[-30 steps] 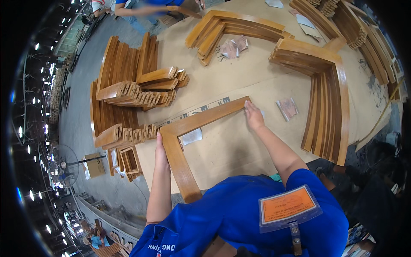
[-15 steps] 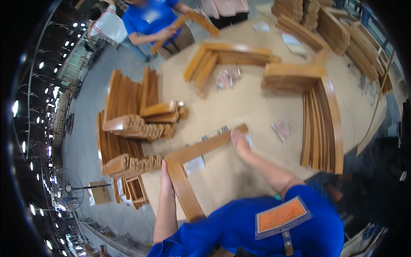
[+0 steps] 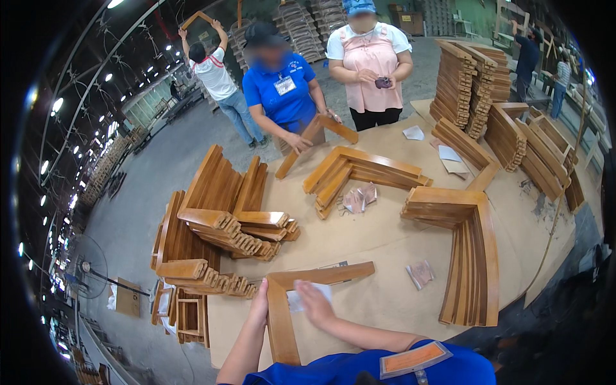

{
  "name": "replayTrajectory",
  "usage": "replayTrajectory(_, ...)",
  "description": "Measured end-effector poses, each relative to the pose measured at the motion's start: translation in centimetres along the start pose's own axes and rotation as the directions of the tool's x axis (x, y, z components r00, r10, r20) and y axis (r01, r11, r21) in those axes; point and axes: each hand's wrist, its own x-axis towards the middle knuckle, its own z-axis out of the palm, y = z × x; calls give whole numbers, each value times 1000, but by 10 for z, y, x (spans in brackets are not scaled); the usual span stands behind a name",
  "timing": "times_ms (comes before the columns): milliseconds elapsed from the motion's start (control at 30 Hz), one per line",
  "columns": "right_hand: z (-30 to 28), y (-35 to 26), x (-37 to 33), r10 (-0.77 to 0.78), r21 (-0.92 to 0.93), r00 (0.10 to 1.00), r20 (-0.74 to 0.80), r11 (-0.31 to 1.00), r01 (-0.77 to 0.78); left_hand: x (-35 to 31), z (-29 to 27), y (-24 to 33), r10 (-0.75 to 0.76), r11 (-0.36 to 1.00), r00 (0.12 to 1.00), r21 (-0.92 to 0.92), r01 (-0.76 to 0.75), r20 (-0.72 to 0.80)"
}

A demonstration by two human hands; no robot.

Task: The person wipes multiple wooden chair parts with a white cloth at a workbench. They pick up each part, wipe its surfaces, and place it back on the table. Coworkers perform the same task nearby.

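Observation:
An L-shaped brown wooden frame piece (image 3: 282, 314) lies on the near part of the covered table, its corner up and left, one leg toward my body, the other to the right. My left hand (image 3: 259, 305) holds its outer left edge just below the corner; some fingers are hidden by the wood. Inside the angle, my right hand (image 3: 314, 307) is open, slightly blurred, fingers stretched toward the corner. Whether it touches the wood I cannot tell. Beneath that hand lies a white paper (image 3: 296, 300). Small dark metal-looking parts (image 3: 340, 264) sit behind the right-hand leg.
Stacked L-shaped pieces (image 3: 212, 221) stand left, with others right (image 3: 471, 256) and at the back (image 3: 366, 168). Plastic packets (image 3: 420, 274) lie on the brown table covering (image 3: 378, 308). Across the table, a co-worker in blue (image 3: 282, 90) handles another angled piece; a person in pink (image 3: 372, 70) stands beside.
My right hand has left the far end of the right leg and moved left to the inside of the corner. My left hand stays at the outer edge. The view has tilted up.

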Motion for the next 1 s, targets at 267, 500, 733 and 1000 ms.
replayTrajectory(267,-40,7,14,20,23,998,-55,1000,-18,-2,-3,-3,-64,997,997,43,62,32)
replayTrajectory(500,-33,18,18,295,309,954,-54,914,-265,1,2,4,-23,998,997,52,20,75)
replayTrajectory(733,-22,-22,35,-105,18,994,-18,994,105,4,12,7,82,988,996,130,-87,42)
replayTrajectory(1000,-52,99,-18,424,-72,845,-326,880,-470,4,3,11,-17,994,996,114,7,92)
